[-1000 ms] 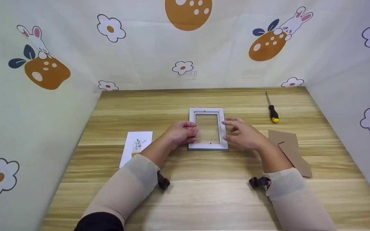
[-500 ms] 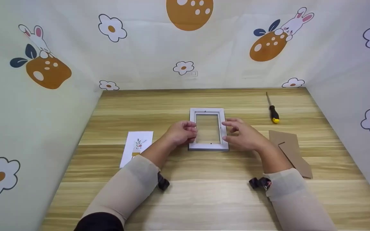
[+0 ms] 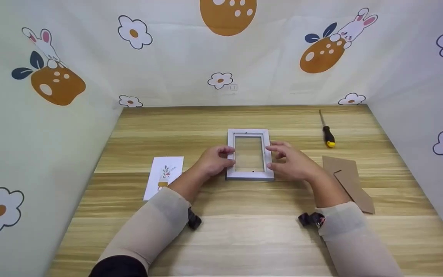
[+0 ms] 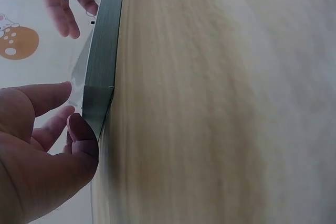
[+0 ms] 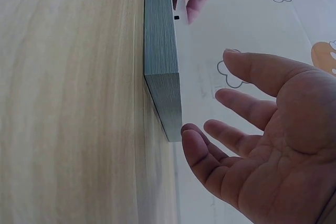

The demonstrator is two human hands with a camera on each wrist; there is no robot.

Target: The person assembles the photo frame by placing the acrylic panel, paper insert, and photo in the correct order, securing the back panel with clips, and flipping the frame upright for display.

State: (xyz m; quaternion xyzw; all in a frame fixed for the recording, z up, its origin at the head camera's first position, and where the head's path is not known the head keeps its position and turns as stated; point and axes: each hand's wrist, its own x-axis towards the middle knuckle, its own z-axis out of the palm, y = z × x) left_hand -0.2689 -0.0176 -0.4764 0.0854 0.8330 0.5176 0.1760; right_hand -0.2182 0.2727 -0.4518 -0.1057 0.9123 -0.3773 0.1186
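Note:
A white picture frame (image 3: 250, 175) with grey sides lies flat on the table, small dark tabs on its inner edge. A clear sheet (image 4: 80, 74) stands tilted up out of it, its raised edge at the left side. My left hand (image 3: 214, 161) pinches that raised edge between thumb and fingers, the little-finger side close to the frame's corner. At the frame's right side hovers my right hand (image 3: 292, 161), fingers spread and loosely bent, holding nothing; in the right wrist view (image 5: 273, 135) its fingertips are near the frame's edge.
On the left lies a white card (image 3: 156, 173) with a plant print, partly behind the left forearm. A brown backing board (image 3: 346, 177) with a stand leg lies at right. Behind it is a black-and-yellow screwdriver (image 3: 327, 134). Printed fabric walls (image 3: 175, 77) enclose the table.
The left hand's fingers have shifted slightly, its thumb and index parting more at the frame's left side. My right hand and the frame stay in place.

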